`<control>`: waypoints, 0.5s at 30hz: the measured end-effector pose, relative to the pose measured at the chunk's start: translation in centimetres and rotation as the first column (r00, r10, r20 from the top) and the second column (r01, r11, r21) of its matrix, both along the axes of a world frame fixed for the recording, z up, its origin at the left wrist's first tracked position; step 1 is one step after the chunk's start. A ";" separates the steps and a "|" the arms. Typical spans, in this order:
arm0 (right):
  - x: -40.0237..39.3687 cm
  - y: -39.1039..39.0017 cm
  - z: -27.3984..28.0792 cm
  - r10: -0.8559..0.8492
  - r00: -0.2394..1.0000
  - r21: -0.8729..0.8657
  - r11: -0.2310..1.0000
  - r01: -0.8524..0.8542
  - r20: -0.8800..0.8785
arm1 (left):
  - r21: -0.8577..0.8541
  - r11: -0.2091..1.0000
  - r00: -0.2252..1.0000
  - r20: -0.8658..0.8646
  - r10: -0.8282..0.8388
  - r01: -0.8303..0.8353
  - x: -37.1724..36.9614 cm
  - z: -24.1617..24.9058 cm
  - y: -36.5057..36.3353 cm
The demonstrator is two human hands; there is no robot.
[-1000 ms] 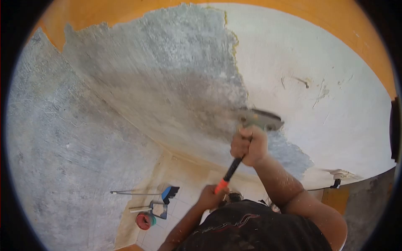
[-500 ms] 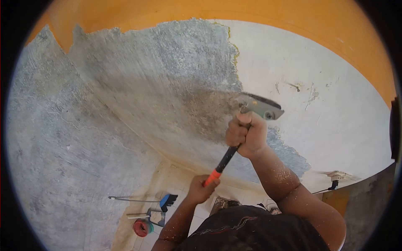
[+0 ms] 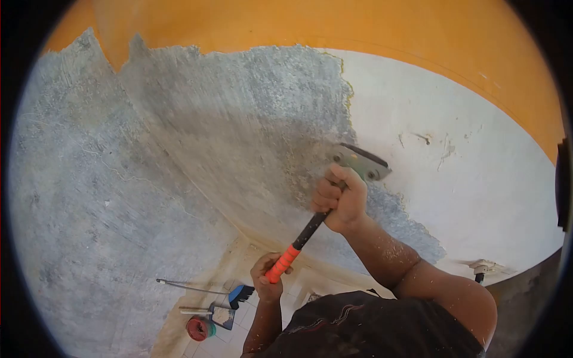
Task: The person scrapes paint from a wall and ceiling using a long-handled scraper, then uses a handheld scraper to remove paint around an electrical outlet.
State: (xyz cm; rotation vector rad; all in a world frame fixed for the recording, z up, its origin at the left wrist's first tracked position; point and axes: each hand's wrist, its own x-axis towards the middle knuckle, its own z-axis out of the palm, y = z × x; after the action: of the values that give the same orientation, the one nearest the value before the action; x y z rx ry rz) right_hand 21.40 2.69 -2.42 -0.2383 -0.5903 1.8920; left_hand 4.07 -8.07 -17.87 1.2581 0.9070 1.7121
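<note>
A long-handled wall scraper [image 3: 309, 230] slants across the middle of the view, its wide metal head at the upper right. My right hand [image 3: 341, 197] is closed round the black shaft just below the head. Lower down, my left hand [image 3: 267, 275] curls round the orange-red grip at the handle's end. The scraper head overlaps the border between bare grey wall [image 3: 239, 119] and white painted wall [image 3: 453, 173]. Pale flecks cling to my right forearm.
An orange painted band [image 3: 298, 24] runs along the top. At lower left on the tiles are a blue-headed broom [image 3: 240, 295], a dustpan [image 3: 223, 316] and a red round container [image 3: 199, 328]. A wall socket [image 3: 484, 267] sits at right.
The scraper and both hands have moved down and left in view, with the head drawn back from the white wall. The camera view has also shifted slightly.
</note>
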 end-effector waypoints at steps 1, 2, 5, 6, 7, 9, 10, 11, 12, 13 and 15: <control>0.5 -0.2 -0.5 -0.010 0.999 -0.001 1.000 0.010 -0.034 | 0.072 0.994 0.997 0.003 0.083 -0.083 0.3 0.7 0.8; 0.9 -0.2 -0.7 -0.023 0.997 -0.002 1.000 0.022 -0.068 | 0.117 0.990 0.996 0.054 0.067 -0.073 0.7 1.6 1.2; 1.5 0.0 -0.3 0.013 0.999 0.000 1.000 -0.013 -0.049 | 0.210 0.976 0.984 0.152 -0.092 0.059 0.3 0.9 2.2; 1.5 0.1 -0.4 0.011 0.998 0.001 1.000 -0.011 -0.056 | 0.210 0.976 0.985 0.145 -0.095 0.063 0.0 1.3 2.2; 1.4 0.1 -0.4 0.020 0.997 0.038 0.999 -0.018 -0.068 | 0.197 0.977 0.977 0.179 -0.116 0.080 -0.4 2.0 2.0; 1.1 0.3 -0.2 0.036 0.996 0.073 0.997 -0.030 -0.081 | 0.182 0.979 0.969 0.211 -0.129 0.091 -0.7 2.7 1.7; 1.2 0.2 -0.2 0.024 0.997 0.060 0.998 -0.020 -0.068 | 0.122 0.985 0.973 0.179 -0.145 0.124 -0.5 2.6 1.1; 1.3 0.0 -0.2 0.014 0.999 0.044 0.999 -0.012 -0.050 | 0.057 0.987 0.975 0.154 -0.159 0.152 -0.2 2.2 0.4; 1.7 -0.1 -0.4 0.026 0.999 0.031 0.999 -0.024 -0.043 | -0.054 0.982 0.978 0.108 -0.176 0.182 0.5 1.7 -0.1; 2.2 -0.2 -0.7 0.017 1.000 0.012 1.000 -0.017 0.020 | -0.166 0.964 0.978 0.064 -0.198 0.206 1.5 1.3 -0.5; 3.0 -0.3 -1.2 0.023 0.996 -0.010 1.000 -0.022 0.091 | -0.222 0.950 0.974 0.110 -0.199 0.220 3.3 0.8 -1.4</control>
State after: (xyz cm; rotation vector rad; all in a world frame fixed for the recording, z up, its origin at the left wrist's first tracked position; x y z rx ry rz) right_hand 24.44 2.43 -3.61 -0.3256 -0.6487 1.9136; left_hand 7.36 -9.45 -17.10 1.0750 0.8621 1.4366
